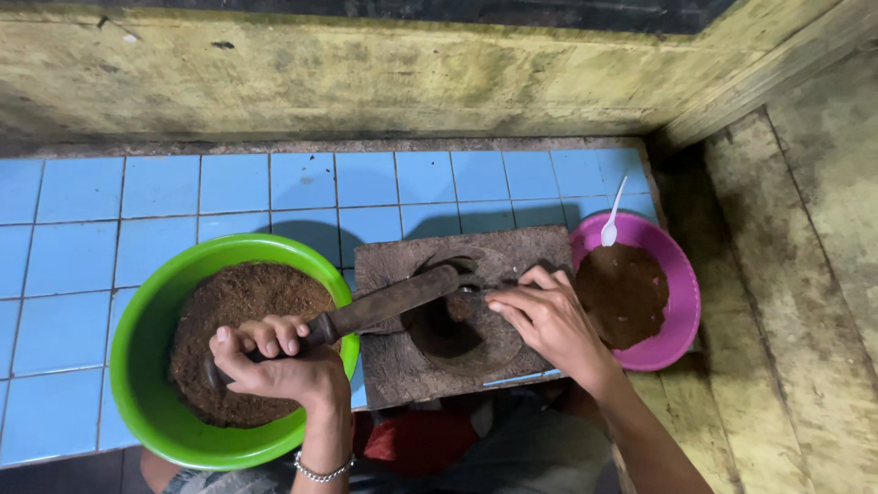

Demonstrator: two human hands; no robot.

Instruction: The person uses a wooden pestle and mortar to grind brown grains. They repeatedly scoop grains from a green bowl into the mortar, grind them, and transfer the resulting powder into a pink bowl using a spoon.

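Left hand (274, 361) has its fingers (274, 337) clamped on the handle of a dark pestle (384, 306), whose far end reaches over the hollow of the stone mortar block (402, 366) on the blue-tiled surface (110, 201). Right hand (544, 316) sits just past that tip, fingers (512, 316) pinched together on a small metal piece at the hollow's rim (too small to name). The green bowl (137, 366) of brown powder lies under the left fingers, the pink bowl (681, 302) with its white spoon (611, 220) beyond the right; my worry is those right fingers getting caught, being so near the pestle's head.

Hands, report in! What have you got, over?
Left hand gripping pestle over green bowl. Right hand on mortar, pinching something small. Pink bowl alongside, nothing blocking.
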